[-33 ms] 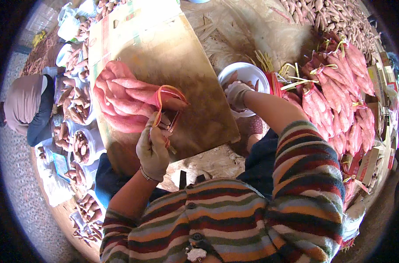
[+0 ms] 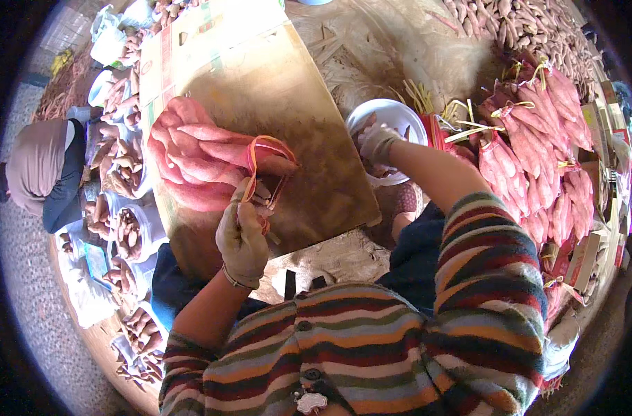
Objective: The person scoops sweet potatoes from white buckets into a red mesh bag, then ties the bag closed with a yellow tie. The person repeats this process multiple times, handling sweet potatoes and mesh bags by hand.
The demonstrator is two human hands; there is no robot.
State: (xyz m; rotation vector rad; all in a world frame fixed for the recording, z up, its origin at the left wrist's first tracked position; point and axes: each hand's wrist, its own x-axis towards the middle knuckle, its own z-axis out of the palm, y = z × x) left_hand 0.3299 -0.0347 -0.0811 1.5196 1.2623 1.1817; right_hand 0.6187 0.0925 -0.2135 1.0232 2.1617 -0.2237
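A red net bag full of sweet potatoes lies on the brown cardboard-covered surface in front of me. My gloved left hand is closed on the edge of its mouth, where a yellow-and-red band loops. One sweet potato shows at that opening. On the right, my gloved right hand reaches into a white bucket among loose sweet potatoes. Its fingers are blurred and partly hidden, so I cannot tell whether they grip one.
Filled, tied red net bags are piled to the right, beside cardboard boxes. Behind them lies a large heap of sweet potatoes. Tubs of sweet potatoes line the left side, where another person bends over.
My right hand has shifted slightly within the bucket, its fingers lifting a little. My left hand and the net bag stay in place.
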